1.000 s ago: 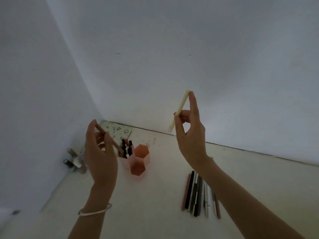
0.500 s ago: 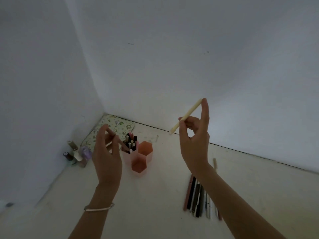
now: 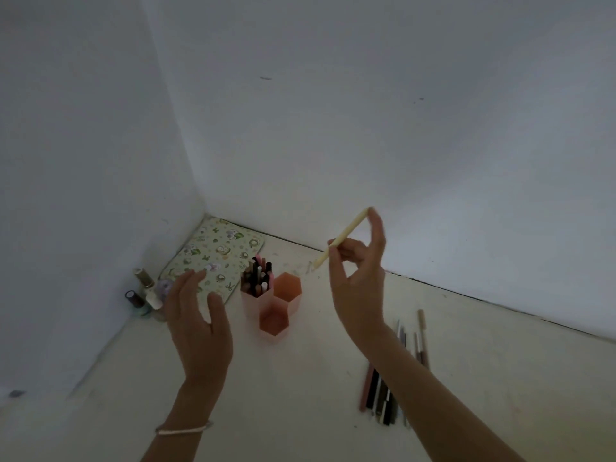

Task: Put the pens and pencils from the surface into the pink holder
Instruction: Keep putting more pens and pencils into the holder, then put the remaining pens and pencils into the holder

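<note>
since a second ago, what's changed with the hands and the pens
The left hand held a pinkish pen over the pink holder and has let it go; it is now open and empty, and the left cell looks fuller. The right hand still pinches the cream pencil up in the air, now tilted flatter. The row of pens on the surface stays as it was.

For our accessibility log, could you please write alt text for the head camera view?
A right hand holds a cream pencil above a pink holder partly filled with pens, while the empty left hand hovers open beside it. More pens lie on the surface.
</note>
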A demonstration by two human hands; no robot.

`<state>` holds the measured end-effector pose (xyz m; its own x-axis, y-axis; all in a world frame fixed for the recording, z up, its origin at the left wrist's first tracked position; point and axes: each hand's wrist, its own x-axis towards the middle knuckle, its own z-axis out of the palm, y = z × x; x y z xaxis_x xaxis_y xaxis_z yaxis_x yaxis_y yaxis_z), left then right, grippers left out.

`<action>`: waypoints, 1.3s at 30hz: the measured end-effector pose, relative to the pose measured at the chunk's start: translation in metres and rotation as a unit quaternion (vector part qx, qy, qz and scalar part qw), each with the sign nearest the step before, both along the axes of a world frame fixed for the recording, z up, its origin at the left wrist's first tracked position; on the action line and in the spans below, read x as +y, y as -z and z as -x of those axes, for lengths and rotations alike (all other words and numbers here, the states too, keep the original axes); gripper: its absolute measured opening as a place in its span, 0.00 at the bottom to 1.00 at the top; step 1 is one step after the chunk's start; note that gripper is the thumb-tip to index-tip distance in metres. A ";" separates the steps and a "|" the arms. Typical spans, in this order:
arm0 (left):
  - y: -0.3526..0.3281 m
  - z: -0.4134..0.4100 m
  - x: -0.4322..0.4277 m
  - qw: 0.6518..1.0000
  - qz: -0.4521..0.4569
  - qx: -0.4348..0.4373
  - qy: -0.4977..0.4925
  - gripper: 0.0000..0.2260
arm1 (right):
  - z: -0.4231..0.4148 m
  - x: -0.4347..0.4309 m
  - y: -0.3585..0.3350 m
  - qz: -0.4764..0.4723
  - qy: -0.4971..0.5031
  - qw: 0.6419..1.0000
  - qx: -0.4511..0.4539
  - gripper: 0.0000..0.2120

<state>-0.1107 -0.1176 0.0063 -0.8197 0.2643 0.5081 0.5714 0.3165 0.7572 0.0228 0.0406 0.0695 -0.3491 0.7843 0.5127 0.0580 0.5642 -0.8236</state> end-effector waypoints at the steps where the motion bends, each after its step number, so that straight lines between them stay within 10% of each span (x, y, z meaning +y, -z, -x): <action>1: -0.008 0.001 0.000 1.000 -0.018 -0.018 -0.002 0.16 | 0.007 -0.002 0.008 -0.003 -0.007 1.000 -0.026 0.36; 8: -0.049 0.000 -0.008 0.993 -0.108 -0.042 0.025 0.16 | 0.039 -0.008 0.082 0.030 -0.025 0.968 -0.248 0.31; 15: -0.061 -0.028 0.009 0.992 -0.082 -0.018 0.092 0.12 | 0.029 0.005 0.071 -0.014 0.067 0.982 -0.174 0.27; 19: -0.048 -0.086 0.053 0.963 0.099 -0.051 0.247 0.08 | -0.017 0.043 0.036 0.027 0.146 0.983 -0.105 0.28; 23: -0.001 -0.134 0.093 0.862 0.375 -0.148 0.306 0.11 | -0.082 0.072 0.019 0.046 0.208 0.972 -0.101 0.28; 28: 0.036 -0.174 0.108 0.810 0.462 -0.186 0.311 0.11 | -0.143 0.077 0.024 0.107 0.249 0.953 -0.132 0.27; 39: 0.011 -0.178 0.125 0.867 0.369 -0.183 0.279 0.11 | -0.191 0.076 0.062 0.159 0.262 0.934 -0.182 0.22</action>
<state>0.0675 0.0077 -0.0043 -0.5299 0.8145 -0.2361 0.5550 0.5436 0.6297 0.2133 0.1163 0.0077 0.0195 0.9891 0.1456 0.5671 0.1090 -0.8164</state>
